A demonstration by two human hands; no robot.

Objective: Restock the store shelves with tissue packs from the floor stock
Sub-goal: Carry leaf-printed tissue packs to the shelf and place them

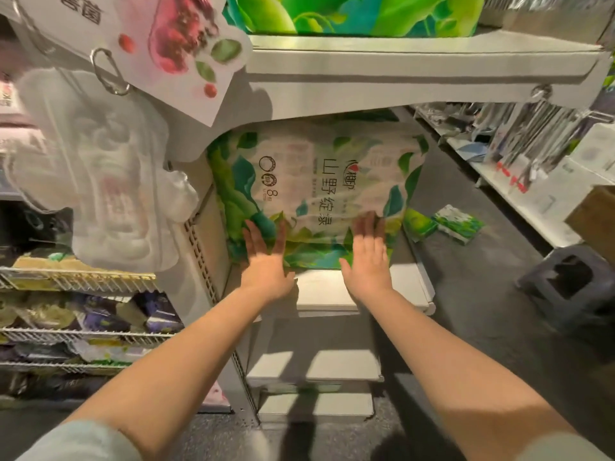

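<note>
On the shelf, left hand and right hand press flat, fingers spread, against the tissue pack; uneven pushing could jam it crooked

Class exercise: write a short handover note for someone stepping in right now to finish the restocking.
Left hand and right hand: both flat and open, pressing the near face of the large tissue pack; no grip.
The pack lies on the middle shelf.
Another tissue pack sits on the top shelf.
Two small green packs lie on the floor.
Left: seat this pack, then shelve the floor packs.
</note>
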